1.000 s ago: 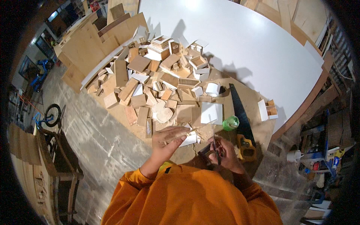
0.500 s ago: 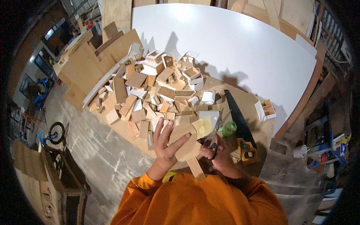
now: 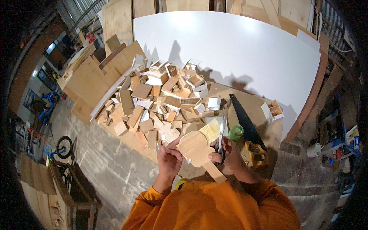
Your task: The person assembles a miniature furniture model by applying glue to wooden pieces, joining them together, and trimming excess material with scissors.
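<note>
The right fingers are partly hidden behind the flat, pale, paddle-shaped wooden piece [image 3: 194, 147], which also covers part of the yellow rectangular sheet [image 3: 211, 130]. The piece is held above the near edge of the wooden worktop [image 3: 253, 102], with its handle pointing toward the body. The left hand [image 3: 170, 160], bent at the wrist, pinches its left edge; the right hand [image 3: 231, 157] grasps the black-handled metal scissors [image 3: 221, 135], blades upward, with the thumb on the wood. Between the dark-bladed, yellow-handled saw [image 3: 246, 122] and the right edge, some bare surface remains.
</note>
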Motion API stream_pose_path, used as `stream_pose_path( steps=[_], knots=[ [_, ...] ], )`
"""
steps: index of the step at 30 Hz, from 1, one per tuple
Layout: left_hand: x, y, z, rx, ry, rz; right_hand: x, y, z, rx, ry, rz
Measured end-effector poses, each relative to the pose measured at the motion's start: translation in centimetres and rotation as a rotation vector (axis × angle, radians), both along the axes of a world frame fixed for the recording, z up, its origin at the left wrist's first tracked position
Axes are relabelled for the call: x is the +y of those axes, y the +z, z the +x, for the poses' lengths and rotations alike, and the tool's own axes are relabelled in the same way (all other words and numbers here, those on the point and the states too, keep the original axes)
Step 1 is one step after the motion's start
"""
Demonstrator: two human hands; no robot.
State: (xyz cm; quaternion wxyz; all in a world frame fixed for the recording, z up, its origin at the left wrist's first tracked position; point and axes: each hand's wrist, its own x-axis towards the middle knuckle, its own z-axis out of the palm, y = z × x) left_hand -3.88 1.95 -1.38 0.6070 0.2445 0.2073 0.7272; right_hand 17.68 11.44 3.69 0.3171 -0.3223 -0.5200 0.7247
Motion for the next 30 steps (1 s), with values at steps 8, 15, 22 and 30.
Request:
stream_pose_path(
  steps=[8, 15, 22, 30],
  knots=[
    [0.2, 3.2, 5.3, 0.153, 0.173, -0.344, -1.1, -2.1, -0.6, -0.078, -0.075, 0.291],
    [0.1, 4.6, 2.8, 0.032, 0.316, -0.259, -1.5, -3.0, 2.5, -0.133, -0.096, 0.556],
    [-0.1, 5.0, 1.3, 0.087, 0.198, -0.210, -2.3, -0.6, 4.3, -0.207, 0.226, 0.481],
    [1.2, 6.4, -4.0, 0.580, -0.294, -0.220, 3.4, 1.8, 7.4, -0.058, 0.477, 0.097]
  ],
)
